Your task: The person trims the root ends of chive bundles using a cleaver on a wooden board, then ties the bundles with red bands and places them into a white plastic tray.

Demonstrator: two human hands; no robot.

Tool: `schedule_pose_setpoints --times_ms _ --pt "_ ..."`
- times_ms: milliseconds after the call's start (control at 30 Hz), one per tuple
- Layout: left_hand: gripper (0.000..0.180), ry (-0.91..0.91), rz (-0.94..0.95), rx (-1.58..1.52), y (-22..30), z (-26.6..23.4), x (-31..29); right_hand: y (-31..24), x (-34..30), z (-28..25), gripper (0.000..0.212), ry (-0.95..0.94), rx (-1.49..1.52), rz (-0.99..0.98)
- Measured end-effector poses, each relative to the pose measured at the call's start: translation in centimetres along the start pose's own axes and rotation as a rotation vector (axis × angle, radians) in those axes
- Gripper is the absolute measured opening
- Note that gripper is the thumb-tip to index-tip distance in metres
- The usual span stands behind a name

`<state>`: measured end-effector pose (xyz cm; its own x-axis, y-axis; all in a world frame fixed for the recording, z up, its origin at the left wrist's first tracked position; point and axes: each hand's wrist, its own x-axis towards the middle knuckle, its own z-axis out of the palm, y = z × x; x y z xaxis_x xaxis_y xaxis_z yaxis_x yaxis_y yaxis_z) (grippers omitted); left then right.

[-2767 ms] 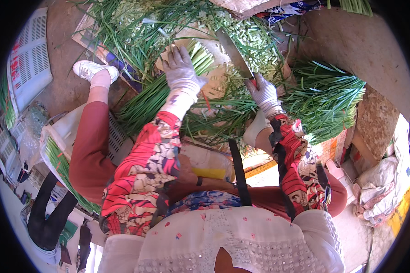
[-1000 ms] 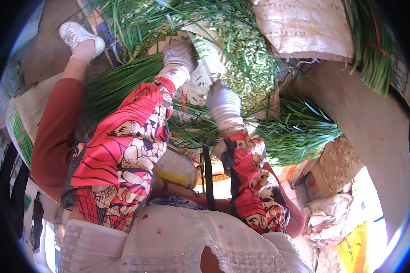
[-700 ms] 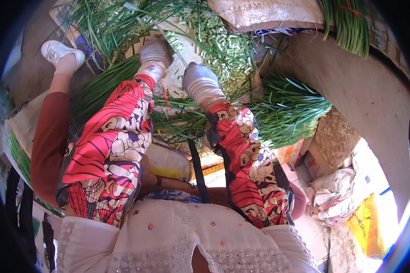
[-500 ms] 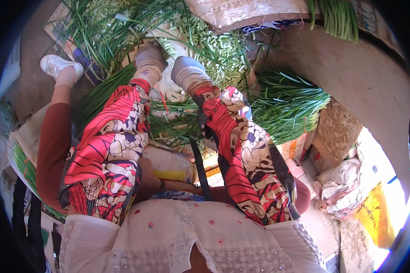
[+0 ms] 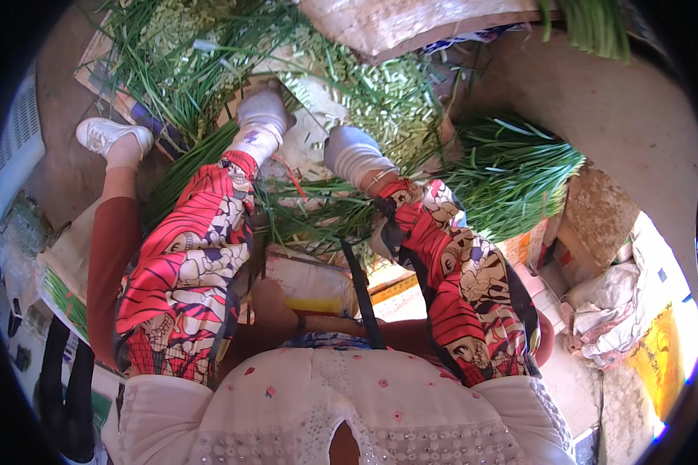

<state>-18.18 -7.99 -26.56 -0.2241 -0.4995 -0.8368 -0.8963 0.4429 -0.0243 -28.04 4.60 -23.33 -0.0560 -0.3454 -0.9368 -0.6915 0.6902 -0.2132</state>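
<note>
drawn inward over the last few seconds, the right hand (image 5: 354,153) now sits near the left hand (image 5: 264,112), both forearms reaching forward. its fingers curl round the knife (image 5: 302,107), handle hidden, blade slanting toward the left hand. left fingertips are out of sight; i cannot tell their spread. long green stalks (image 5: 190,167) lead in beside the left wrist. pale board (image 5: 306,139) shows between the hands; chopped pieces (image 5: 392,97) crowd beyond, with brown floor (image 5: 589,116) to the far right.
</note>
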Motion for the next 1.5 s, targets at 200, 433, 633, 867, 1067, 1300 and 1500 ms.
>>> schedule_pose_setpoints --times_ms 200,433,633,867,1067,1300,1500 --pt "0.072 0.153 0.044 0.036 1.2 0.4 1.2 -0.2 5.2 -0.1 0.027 0.251 0.087 -0.063" --pt "0.063 0.208 0.009 0.087 -1.5 2.6 1.5 -0.4 1.9 1.3 0.035 0.137 0.111 -0.033" --pt "0.066 0.165 0.085 0.012 1.5 0.8 1.2 -0.7 6.7 -1.6 0.031 0.209 0.139 -0.091" --pt "0.073 0.179 0.047 0.134 2.3 0.6 1.2 2.8 11.2 5.4 0.030 0.257 -0.038 0.101" --pt "0.071 0.248 0.029 0.025 -0.1 0.7 -0.2 4.1 4.9 -4.4 0.018 0.386 0.209 0.047" --pt "0.090 0.266 0.261 -0.118 -3.6 -1.2 -4.8 12.2 -5.3 -3.5 0.055 0.257 0.017 0.010" --pt "0.091 0.553 0.764 -0.298 -9.0 -3.4 -16.3 4.0 -16.3 -6.7 0.039 0.645 0.080 -0.557"
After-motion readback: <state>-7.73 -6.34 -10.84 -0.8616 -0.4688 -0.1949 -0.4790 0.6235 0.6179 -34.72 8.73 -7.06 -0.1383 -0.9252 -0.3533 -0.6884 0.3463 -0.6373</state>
